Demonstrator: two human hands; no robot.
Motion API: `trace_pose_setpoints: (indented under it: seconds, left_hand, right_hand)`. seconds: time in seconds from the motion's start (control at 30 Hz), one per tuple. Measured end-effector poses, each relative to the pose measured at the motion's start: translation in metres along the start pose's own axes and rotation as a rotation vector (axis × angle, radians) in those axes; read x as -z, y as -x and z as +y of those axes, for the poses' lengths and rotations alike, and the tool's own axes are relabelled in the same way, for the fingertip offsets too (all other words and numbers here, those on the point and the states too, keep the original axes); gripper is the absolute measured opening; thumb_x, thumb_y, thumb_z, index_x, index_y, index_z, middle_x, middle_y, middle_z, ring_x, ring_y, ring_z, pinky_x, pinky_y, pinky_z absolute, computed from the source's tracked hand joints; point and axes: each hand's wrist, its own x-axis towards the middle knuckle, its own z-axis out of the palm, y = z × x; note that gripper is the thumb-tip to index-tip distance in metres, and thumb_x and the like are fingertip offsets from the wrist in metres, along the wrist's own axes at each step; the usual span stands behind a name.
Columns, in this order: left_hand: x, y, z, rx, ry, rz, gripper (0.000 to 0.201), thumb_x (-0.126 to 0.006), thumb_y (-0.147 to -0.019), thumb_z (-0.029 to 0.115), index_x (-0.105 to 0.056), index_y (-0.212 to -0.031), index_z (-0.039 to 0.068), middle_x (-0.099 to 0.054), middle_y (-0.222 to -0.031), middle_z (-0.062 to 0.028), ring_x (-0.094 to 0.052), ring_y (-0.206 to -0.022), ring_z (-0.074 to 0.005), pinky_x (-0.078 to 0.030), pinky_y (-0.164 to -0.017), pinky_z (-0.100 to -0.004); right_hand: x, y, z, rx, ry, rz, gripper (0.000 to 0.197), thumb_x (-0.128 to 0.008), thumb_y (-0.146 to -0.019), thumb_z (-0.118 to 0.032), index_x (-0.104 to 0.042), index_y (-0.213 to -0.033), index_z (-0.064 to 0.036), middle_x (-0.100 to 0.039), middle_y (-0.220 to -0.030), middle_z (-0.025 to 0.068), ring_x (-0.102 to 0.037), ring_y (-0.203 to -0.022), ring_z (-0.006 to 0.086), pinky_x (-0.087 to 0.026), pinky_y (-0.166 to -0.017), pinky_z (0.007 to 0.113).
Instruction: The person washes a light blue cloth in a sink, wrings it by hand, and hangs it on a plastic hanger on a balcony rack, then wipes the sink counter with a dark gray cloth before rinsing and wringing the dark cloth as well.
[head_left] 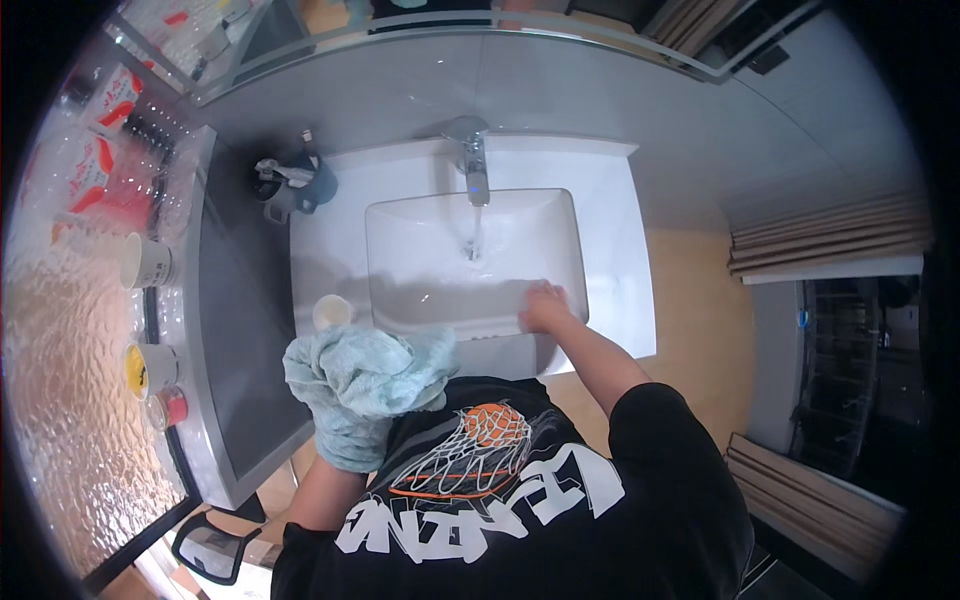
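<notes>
A pale green towel [370, 375] lies bunched over my left forearm, near the front edge of the washbasin [420, 240]. It covers my left hand, so the fingers there are hidden. My right hand [546, 306] reaches into the basin by its front right corner, its fingers apart and slightly blurred, with nothing visible in them. From the chrome faucet [476, 180] at the back, a thin stream of water runs down toward the drain [470, 250]. Beside the towel, a small white cup [332, 311] stands on the white counter [618, 260].
Dark cups [315, 185] holding toiletries stand at the back left. A grey ledge [205, 400] rises along the left, with paper cups [150, 262] and a red-lidded jar [167, 408] on it. Above the faucet runs a mirror's lower edge [480, 28]. Beige curtains [830, 235] hang at right.
</notes>
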Motion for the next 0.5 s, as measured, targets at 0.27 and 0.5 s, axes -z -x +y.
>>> trace_pose_setpoints:
  seconds: [0.27, 0.5]
  left_hand:
    - [0.012, 0.01, -0.008, -0.128, -0.102, -0.116, 0.026, -0.076, -0.06, 0.021, -0.06, -0.08, 0.016, -0.062, -0.082, -0.0015, -0.061, -0.078, -0.0216, -0.046, -0.074, -0.0371]
    - [0.009, 0.022, -0.006, 0.15, 0.249, -0.07, 0.023, -0.074, -0.065, 0.018, -0.06, -0.082, 0.011, -0.064, -0.087, -0.0055, -0.063, -0.079, -0.0214, -0.049, -0.074, -0.0345]
  right_hand:
    - [-0.01, 0.017, 0.001, 0.043, -0.212, 0.211, 0.04, -0.058, -0.082, -0.034, -0.064, -0.111, -0.0063, -0.066, -0.108, 0.0158, -0.06, -0.104, 0.0329, -0.044, -0.094, 0.044]
    - [-0.01, 0.026, -0.006, -0.068, -0.314, 0.249, 0.04, -0.056, -0.083, -0.036, -0.063, -0.113, -0.0103, -0.065, -0.11, 0.0144, -0.06, -0.105, 0.0321, -0.045, -0.093, 0.043]
